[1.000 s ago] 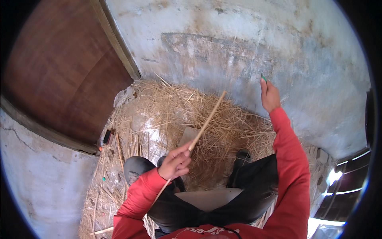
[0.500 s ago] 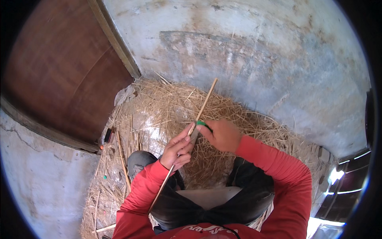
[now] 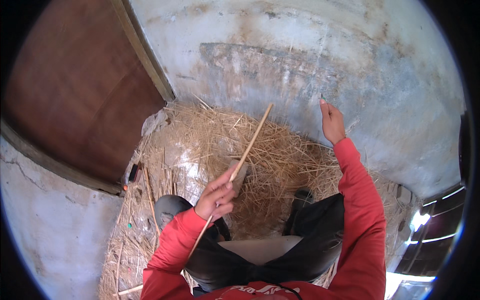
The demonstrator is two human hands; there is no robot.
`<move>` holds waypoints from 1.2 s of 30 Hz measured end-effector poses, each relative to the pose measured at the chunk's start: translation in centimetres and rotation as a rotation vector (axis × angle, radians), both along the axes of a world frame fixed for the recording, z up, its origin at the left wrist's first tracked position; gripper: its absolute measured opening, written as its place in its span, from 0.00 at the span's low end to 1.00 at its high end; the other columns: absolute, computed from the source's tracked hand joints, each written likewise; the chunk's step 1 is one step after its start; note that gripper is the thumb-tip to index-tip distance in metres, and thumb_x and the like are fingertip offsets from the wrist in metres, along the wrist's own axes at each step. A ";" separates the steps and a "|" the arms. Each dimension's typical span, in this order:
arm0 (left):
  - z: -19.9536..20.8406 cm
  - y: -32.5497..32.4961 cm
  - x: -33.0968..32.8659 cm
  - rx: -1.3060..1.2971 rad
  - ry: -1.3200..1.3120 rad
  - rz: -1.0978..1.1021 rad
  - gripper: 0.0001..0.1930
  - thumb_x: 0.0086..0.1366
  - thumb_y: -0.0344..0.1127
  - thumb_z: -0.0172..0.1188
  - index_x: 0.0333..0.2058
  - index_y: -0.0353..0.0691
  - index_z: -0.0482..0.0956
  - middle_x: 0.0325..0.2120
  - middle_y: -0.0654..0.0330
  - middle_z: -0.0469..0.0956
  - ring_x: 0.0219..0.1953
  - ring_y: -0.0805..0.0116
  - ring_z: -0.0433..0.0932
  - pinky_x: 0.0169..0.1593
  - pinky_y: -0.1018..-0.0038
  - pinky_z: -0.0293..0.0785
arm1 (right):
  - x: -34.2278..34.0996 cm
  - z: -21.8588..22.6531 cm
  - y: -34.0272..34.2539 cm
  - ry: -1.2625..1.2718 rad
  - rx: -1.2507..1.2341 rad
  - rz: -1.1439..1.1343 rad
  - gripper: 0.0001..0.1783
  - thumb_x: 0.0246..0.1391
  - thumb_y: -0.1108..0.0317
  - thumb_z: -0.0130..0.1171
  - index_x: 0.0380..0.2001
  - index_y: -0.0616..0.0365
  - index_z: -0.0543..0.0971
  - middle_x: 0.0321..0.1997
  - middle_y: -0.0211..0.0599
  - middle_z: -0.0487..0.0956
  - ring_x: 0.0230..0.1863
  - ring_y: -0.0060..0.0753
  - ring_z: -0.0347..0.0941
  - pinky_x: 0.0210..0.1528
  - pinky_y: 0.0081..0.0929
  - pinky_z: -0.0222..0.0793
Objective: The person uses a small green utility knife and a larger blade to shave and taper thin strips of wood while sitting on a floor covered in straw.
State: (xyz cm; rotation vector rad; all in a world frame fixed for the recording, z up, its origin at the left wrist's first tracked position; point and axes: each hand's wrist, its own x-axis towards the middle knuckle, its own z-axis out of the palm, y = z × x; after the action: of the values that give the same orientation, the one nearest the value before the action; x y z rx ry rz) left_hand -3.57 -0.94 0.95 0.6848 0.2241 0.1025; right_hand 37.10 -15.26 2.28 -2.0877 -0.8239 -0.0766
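Note:
My left hand (image 3: 216, 198) is closed around a long, thin, pale stick (image 3: 252, 141), like a bamboo strip. Its upper length slants up and to the right past my fingers, and its lower end runs down along my left forearm. Out to the right, well apart from the stick, my right hand (image 3: 332, 121) is raised in front of the wall. It is closed on a small green knife-like tool (image 3: 323, 97); only a narrow tip shows above the thumb, and my fingers hide the rest.
Loose straw-like shavings (image 3: 280, 150) cover the floor between my legs and the stained wall (image 3: 260, 65). A block (image 3: 239, 176) sits just beyond my left hand. At the left are a brown door panel (image 3: 85, 90), a small black-and-red object (image 3: 134, 173) and several loose sticks (image 3: 151, 192).
My right hand has left the stick and swung up and to the right with the green tool. My left hand, still holding the stick, has shifted slightly down and to the left.

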 end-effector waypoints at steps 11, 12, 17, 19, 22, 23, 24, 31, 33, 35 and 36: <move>0.9 0.0 2.2 -0.022 0.040 0.021 0.28 0.79 0.33 0.43 0.74 0.56 0.53 0.17 0.73 0.52 0.11 0.83 0.46 0.14 0.84 0.48 | -16.6 3.1 1.8 0.065 -0.210 0.671 0.28 0.70 0.44 0.48 0.37 0.63 0.79 0.22 0.54 0.76 0.23 0.56 0.72 0.32 0.49 0.69; 0.8 0.0 2.3 -0.054 0.055 0.024 0.27 0.79 0.33 0.43 0.74 0.56 0.54 0.17 0.73 0.53 0.11 0.83 0.47 0.14 0.84 0.48 | -18.3 2.6 1.8 0.070 -0.224 0.725 0.28 0.70 0.44 0.48 0.37 0.62 0.79 0.21 0.54 0.76 0.23 0.58 0.73 0.32 0.50 0.69; 0.0 0.4 2.0 -0.077 0.083 0.016 0.26 0.79 0.33 0.42 0.73 0.53 0.57 0.17 0.74 0.54 0.09 0.83 0.46 0.12 0.84 0.46 | -17.7 0.6 2.9 -0.013 -0.256 0.674 0.29 0.70 0.42 0.45 0.39 0.60 0.80 0.22 0.54 0.77 0.27 0.60 0.77 0.35 0.52 0.72; -0.1 0.5 2.2 -0.110 0.094 0.006 0.26 0.79 0.33 0.41 0.72 0.53 0.57 0.17 0.73 0.54 0.09 0.83 0.46 0.12 0.84 0.47 | -15.3 0.8 3.9 0.004 -0.287 0.617 0.30 0.70 0.42 0.45 0.42 0.60 0.81 0.24 0.54 0.79 0.28 0.59 0.78 0.35 0.52 0.72; 0.1 0.1 2.2 -0.113 0.158 -0.011 0.26 0.79 0.33 0.41 0.73 0.53 0.56 0.17 0.73 0.54 0.09 0.83 0.46 0.12 0.84 0.47 | -11.3 -1.9 5.0 -0.007 -0.175 0.355 0.30 0.71 0.44 0.47 0.45 0.63 0.82 0.20 0.52 0.75 0.23 0.46 0.75 0.32 0.45 0.70; -0.1 -0.2 2.2 -0.115 0.183 -0.032 0.26 0.79 0.33 0.41 0.73 0.53 0.55 0.17 0.73 0.54 0.09 0.83 0.45 0.12 0.83 0.47 | -7.7 -3.7 5.0 -0.027 -0.093 0.210 0.31 0.71 0.44 0.47 0.43 0.65 0.82 0.20 0.50 0.75 0.24 0.41 0.74 0.34 0.43 0.70; 0.2 -0.5 1.7 -0.091 0.133 -0.073 0.27 0.79 0.33 0.42 0.74 0.53 0.54 0.17 0.73 0.53 0.11 0.82 0.45 0.13 0.84 0.47 | -4.1 -3.2 4.5 0.020 -0.041 0.153 0.33 0.71 0.42 0.45 0.41 0.66 0.82 0.23 0.52 0.77 0.29 0.50 0.75 0.37 0.47 0.70; -0.2 0.1 2.0 0.268 0.060 0.067 0.31 0.77 0.30 0.48 0.75 0.46 0.50 0.19 0.73 0.56 0.15 0.83 0.49 0.18 0.83 0.50 | -3.2 0.4 -0.4 0.077 0.018 0.165 0.32 0.70 0.44 0.49 0.33 0.69 0.77 0.22 0.55 0.75 0.22 0.49 0.67 0.31 0.45 0.64; -0.7 0.1 2.6 0.342 0.024 0.101 0.31 0.77 0.29 0.48 0.75 0.45 0.50 0.19 0.73 0.58 0.15 0.84 0.50 0.18 0.83 0.51 | -7.6 2.8 0.4 0.029 0.024 0.281 0.30 0.70 0.45 0.50 0.33 0.67 0.77 0.20 0.53 0.73 0.19 0.48 0.65 0.29 0.45 0.64; -0.4 -0.2 3.1 0.427 0.039 0.129 0.31 0.77 0.29 0.49 0.75 0.44 0.50 0.20 0.73 0.60 0.15 0.84 0.52 0.19 0.83 0.51 | -10.9 3.5 1.3 -0.046 -0.107 0.443 0.27 0.69 0.46 0.50 0.36 0.64 0.79 0.19 0.51 0.73 0.18 0.50 0.67 0.27 0.46 0.64; 0.0 -0.5 3.3 0.469 0.067 0.135 0.31 0.77 0.28 0.49 0.75 0.44 0.50 0.20 0.73 0.61 0.15 0.84 0.53 0.19 0.82 0.52 | -12.8 3.5 1.6 -0.012 -0.166 0.542 0.27 0.69 0.46 0.50 0.37 0.64 0.79 0.19 0.52 0.74 0.19 0.52 0.70 0.28 0.47 0.66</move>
State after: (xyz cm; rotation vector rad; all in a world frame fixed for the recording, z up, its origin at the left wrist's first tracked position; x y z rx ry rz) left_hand -0.25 -1.49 0.94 1.1408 0.3152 0.2668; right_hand 24.29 -13.65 5.80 -1.9426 -1.4131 0.2804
